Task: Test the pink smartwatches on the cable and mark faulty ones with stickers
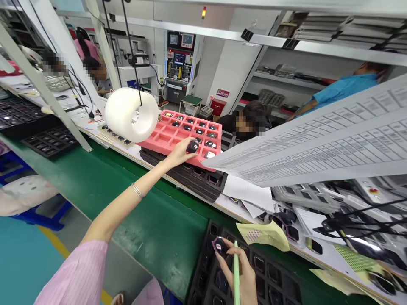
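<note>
My left hand point(181, 153) is stretched out over the near edge of a pink compartment tray point(165, 144), its fingers around a dark watch-like piece point(192, 147) with a small pale label. Similar dark pieces fill several of the tray's compartments on the right; others at the left hold nothing. Low in the view, my right hand point(243, 271) pinches a purple-rimmed dark piece point(219, 246) above a black compartment tray point(197, 262). A light green pen point(236, 271) is also held in my right hand.
Black foam trays point(190, 180) are stacked under the pink tray. A white roll point(132, 114) hangs above its left side. Printed sheets point(318, 135) hang at the right. Yellow paper point(263, 235) lies beside the black tray. Other people sit across the bench.
</note>
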Tool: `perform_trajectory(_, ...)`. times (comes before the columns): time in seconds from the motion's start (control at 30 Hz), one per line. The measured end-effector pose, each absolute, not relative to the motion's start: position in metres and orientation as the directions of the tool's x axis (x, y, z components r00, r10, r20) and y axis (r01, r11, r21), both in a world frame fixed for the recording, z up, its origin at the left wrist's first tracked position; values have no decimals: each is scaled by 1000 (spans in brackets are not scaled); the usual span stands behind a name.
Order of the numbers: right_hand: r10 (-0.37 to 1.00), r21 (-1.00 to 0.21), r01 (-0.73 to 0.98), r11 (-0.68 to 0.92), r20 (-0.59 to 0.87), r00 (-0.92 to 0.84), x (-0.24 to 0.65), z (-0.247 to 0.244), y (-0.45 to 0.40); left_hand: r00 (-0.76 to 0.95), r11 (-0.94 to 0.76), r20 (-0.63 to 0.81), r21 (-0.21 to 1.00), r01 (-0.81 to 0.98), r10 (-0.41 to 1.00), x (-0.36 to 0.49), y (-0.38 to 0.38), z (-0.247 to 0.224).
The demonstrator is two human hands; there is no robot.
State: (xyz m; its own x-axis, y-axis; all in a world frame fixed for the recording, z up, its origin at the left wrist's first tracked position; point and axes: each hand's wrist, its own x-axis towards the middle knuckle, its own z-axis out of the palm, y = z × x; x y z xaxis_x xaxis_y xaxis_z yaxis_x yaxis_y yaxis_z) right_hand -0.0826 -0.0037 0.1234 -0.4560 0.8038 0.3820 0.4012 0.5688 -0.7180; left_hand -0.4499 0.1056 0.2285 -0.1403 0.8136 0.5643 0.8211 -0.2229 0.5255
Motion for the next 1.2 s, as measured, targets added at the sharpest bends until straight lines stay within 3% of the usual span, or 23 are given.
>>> perform_trajectory(0.2, 757, -686, 348, 639, 480, -443, -102, 145, -1, -273, 42, 412, 488, 872, 869, -438, 114, 237)
perform_trajectory(0.43, 543, -512, 205, 834, 695, -472, -137, 199, -1, -369, 226, 312, 409, 884, 876, -428, 117, 239)
perform_trajectory(0.7, 454, -428, 169, 888, 756, -472, -152, 224, -10, -320, 185, 341, 374, 909, 884, -428, 114, 237)
perform_trajectory(0.93, 447, -494, 79, 866, 693, -566, -168, 215, 8, -202, 21, 439, 383, 924, 876, -448, 97, 225)
perform_trajectory(1.2, 375, -389, 122, 913, 684, -626, -256, 219, 83, -369, 1, 588, 531, 848, 720, -465, 35, 189)
